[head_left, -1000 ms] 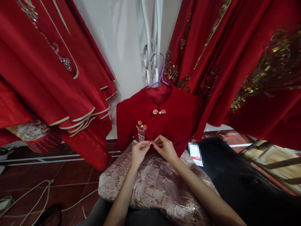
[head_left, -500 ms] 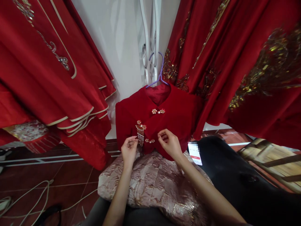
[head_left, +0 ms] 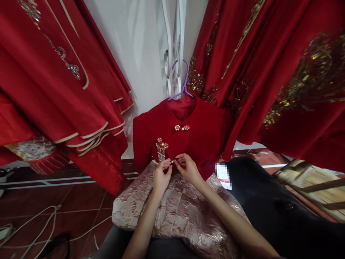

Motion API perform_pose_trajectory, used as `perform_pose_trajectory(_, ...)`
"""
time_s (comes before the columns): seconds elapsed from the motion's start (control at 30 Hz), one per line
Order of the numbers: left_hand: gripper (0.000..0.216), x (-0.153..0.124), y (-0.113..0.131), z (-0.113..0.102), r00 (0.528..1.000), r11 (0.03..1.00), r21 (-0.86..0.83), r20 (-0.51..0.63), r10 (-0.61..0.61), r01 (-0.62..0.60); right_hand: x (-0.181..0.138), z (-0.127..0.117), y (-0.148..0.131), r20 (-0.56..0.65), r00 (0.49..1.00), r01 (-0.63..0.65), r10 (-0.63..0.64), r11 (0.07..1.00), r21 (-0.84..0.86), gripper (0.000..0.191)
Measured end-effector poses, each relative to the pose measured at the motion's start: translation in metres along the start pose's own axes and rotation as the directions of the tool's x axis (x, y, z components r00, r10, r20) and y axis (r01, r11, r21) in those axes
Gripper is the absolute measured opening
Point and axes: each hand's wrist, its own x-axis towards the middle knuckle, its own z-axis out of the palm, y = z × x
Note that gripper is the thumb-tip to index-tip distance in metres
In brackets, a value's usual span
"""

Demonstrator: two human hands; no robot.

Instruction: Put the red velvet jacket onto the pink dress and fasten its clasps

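Observation:
A red velvet jacket (head_left: 194,144) hangs in front of me on a purple hanger (head_left: 184,84). Both my hands meet at its lower beaded clasp (head_left: 173,161), only the middle of which shows between the fingers. My left hand (head_left: 162,175) pinches the clasp's left end. From the right, my right hand (head_left: 188,167) has thumb and fingertips closed on the other end. Higher up, a pearl flower clasp (head_left: 182,127) joins the jacket front near the neck. A tasselled pearl brooch (head_left: 161,148) sits just above my left hand. Pinkish brocade fabric (head_left: 172,208) lies over my lap under my forearms.
Red garments with gold trim (head_left: 88,104) hang at left, and sequinned red garments (head_left: 269,72) at right. A lit phone (head_left: 223,176) lies on a black surface (head_left: 258,194). White cables (head_left: 51,230) trail over the tiled floor. A white ornate stand (head_left: 172,46) holds the hanger.
My left hand has moved right and my right hand slightly left and down. They were apart on either side of the lower clasp and now both grip it.

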Motion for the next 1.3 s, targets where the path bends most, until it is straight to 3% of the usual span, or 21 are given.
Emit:
perform_pose_trajectory(0.27, 0.017, 0.0, 0.004, -0.004, 0.991, 0.98, 0.146, 0.009, 0.135, -0.134, 0.0, 0.003, 0.007, -0.019, 1.0, -0.019, 0.019, 1.0, 0.016, 0.015)
perform_pose_trajectory(0.57, 0.013, 0.0, 0.005, -0.005, 1.0, 1.0, -0.008, 0.026, -0.006, 0.006, 0.002, -0.002, 0.001, 0.02, 0.996, -0.093, 0.091, 0.99, 0.105, 0.017)
perform_pose_trajectory(0.8, 0.012, -0.002, 0.008, -0.006, 0.999, 0.999, 0.029, -0.038, 0.016, -0.015, 0.003, -0.005, -0.014, 0.076, 0.989, -0.136, 0.125, 0.977, 0.163, 0.018)
perform_pose_trajectory(0.93, 0.018, 0.008, 0.016, -0.008, 0.997, 0.988, -0.148, -0.051, -0.055, 0.047, 0.007, -0.025, -0.025, 0.214, 0.968, -0.17, 0.13, 0.97, 0.176, 0.018)
perform_pose_trajectory(1.03, 0.03, 0.025, 0.028, -0.012, 0.985, 0.946, -0.315, -0.123, -0.122, 0.078, 0.009, -0.051, -0.037, 0.431, 0.897, -0.201, 0.098, 0.959, 0.2, 0.018)
perform_pose_trajectory(1.1, 0.036, 0.036, 0.037, -0.016, 0.973, 0.888, -0.447, -0.138, -0.188, 0.108, 0.009, -0.068, -0.047, 0.514, 0.855, -0.191, 0.07, 0.963, 0.188, 0.017)
perform_pose_trajectory(1.2, 0.038, 0.048, 0.046, -0.017, 0.959, 0.773, -0.613, -0.084, -0.272, 0.165, 0.008, -0.084, -0.062, 0.52, 0.853, -0.142, 0.047, 0.979, 0.144, 0.014)
perform_pose_trajectory(1.3, 0.035, 0.053, 0.048, -0.015, 0.948, 0.708, -0.675, -0.043, -0.315, 0.205, 0.006, -0.089, -0.071, 0.501, 0.865, -0.113, 0.033, 0.985, 0.131, 0.013)
